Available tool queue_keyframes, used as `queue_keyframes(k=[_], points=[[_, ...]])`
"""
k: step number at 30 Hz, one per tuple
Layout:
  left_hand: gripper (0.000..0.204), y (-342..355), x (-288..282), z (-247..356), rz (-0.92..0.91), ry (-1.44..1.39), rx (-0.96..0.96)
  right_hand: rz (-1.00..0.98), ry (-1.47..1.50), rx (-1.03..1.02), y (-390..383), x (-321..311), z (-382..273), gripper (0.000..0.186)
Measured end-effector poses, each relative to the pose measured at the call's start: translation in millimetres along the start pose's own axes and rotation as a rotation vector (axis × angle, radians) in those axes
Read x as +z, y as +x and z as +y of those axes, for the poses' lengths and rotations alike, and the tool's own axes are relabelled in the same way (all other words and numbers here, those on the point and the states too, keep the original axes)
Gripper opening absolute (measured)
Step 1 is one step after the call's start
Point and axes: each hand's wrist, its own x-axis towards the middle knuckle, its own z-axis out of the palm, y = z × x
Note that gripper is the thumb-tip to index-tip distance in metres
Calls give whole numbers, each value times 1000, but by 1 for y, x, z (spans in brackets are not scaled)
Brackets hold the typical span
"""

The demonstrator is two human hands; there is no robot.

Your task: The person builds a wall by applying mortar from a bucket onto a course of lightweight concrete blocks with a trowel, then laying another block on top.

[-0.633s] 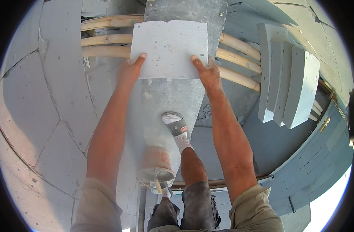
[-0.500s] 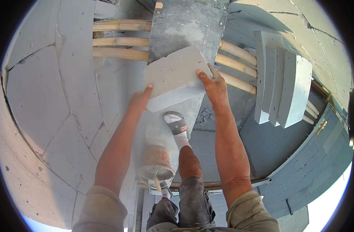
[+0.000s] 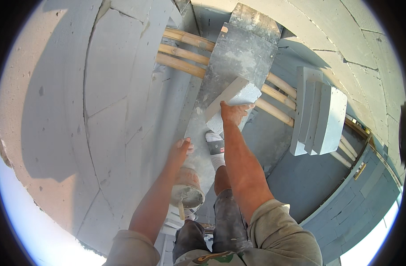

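Observation:
A pale aerated-concrete block (image 3: 225, 98) sits tilted over the grey board walkway, just ahead of my foot. My right hand (image 3: 235, 113) grips its near right side, thumb on the upper edge and fingers over the end face. Whether the block's underside touches the board cannot be made out. My left hand (image 3: 181, 150) is off the block, lower and to the left, its fingers loosely curled and apart with nothing visible in them. Just below that hand stands a mortar-stained bucket (image 3: 186, 177), with a wooden handle (image 3: 181, 210) sticking out over its rim.
The board walkway (image 3: 238, 51) lies across round wooden poles (image 3: 183, 53). Several similar blocks (image 3: 329, 119) stand on the poles at right. A block wall (image 3: 109, 75) rises close on the left; another wall (image 3: 367, 48) curves along the upper right. My sandalled foot (image 3: 215, 144) is on the walkway.
My left hand has let go of the block and drawn back toward the bucket. The block, still in my right hand, has turned and moved right. The view has tilted.

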Motion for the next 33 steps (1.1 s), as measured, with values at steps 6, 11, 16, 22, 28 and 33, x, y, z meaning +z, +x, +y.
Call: queue_keyframes(k=[6,11,16,22,28,33], points=[[50,-159,-109,-131,199,19,-18,-46,-106,-271,-13,-75,47,118],[55,-300,-158,-248,505,27,17,-48,-662,-778,-151,-173,77,114],[60,-390,-161,-369,721,-314,165,-48,-1275,-1066,-271,-245,132,129],[56,-438,-141,-630,869,-650,103,-233,-1681,-1616,-494,-216,189,117],[55,-598,-91,-864,977,-881,-387,-254,-2020,-1768,-617,-176,299,123],[51,-646,-16,-962,1240,-1057,-571,-408,-2196,-2192,-831,-70,447,120]])
